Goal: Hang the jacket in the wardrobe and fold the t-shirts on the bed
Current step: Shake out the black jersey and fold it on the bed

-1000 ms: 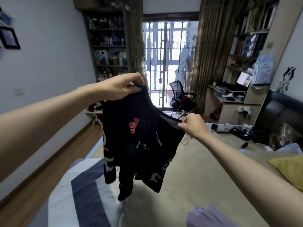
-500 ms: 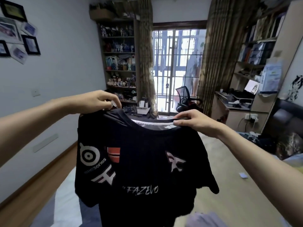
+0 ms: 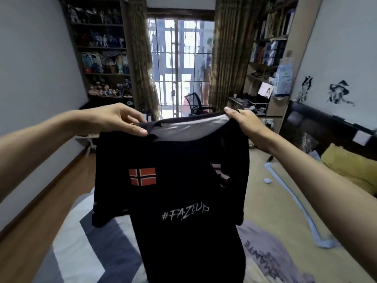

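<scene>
Above the near end of the bed, the black short-sleeved t-shirt with a red flag patch and white lettering now hangs flat and squared, no longer bunched and twisted. The left hand pinches its left shoulder; the right hand grips the right shoulder. Judgement: the garment is ready to lay down for folding. A lilac printed t-shirt lies on the bed, near right.

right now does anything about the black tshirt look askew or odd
Yes: the black t-shirt hangs crooked. The left hand pinches near the collar, the right hand holds the shoulder, so one sleeve bunches inward.
</scene>
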`<state>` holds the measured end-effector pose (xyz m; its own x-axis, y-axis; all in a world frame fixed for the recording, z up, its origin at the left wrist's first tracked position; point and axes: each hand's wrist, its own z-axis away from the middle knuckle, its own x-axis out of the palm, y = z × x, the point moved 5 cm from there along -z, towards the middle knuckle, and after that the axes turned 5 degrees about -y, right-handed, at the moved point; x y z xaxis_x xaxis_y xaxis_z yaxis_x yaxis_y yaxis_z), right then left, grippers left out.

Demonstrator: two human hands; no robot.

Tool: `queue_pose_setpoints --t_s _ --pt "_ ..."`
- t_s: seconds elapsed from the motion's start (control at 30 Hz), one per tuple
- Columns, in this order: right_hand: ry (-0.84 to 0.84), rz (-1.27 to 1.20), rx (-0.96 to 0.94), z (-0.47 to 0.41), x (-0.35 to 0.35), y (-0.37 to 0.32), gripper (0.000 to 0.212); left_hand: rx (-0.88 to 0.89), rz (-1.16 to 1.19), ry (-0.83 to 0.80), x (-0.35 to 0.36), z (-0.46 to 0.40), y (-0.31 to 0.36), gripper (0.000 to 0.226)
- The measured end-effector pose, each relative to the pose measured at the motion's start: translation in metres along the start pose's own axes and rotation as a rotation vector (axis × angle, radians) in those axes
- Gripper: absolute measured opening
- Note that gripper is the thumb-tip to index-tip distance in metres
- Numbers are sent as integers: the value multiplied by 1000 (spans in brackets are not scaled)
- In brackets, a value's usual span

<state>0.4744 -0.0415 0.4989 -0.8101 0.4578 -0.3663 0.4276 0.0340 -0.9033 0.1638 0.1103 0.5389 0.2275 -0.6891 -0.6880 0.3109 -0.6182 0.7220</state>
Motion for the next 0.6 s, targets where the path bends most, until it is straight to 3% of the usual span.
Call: queue_pose_setpoints --t_s 0.1,0.2,0.37,0.5,0.6 --pt "-63 78 0 22 10 2 49 -29 -31 -104 10 6 -13 18" --pt "-200 108 34 40 15 6 27 -26 -57 -120 21 10 -26 11" --pt "-230 165 6 49 10 6 9 20 49 123 19 17 -38 28" --pt "-113 120 -69 39 2 5 30 35 -5 357 20 26 -36 33" --pt "-111 73 -125 30 12 9 26 37 -39 556 25 37 -34 35"
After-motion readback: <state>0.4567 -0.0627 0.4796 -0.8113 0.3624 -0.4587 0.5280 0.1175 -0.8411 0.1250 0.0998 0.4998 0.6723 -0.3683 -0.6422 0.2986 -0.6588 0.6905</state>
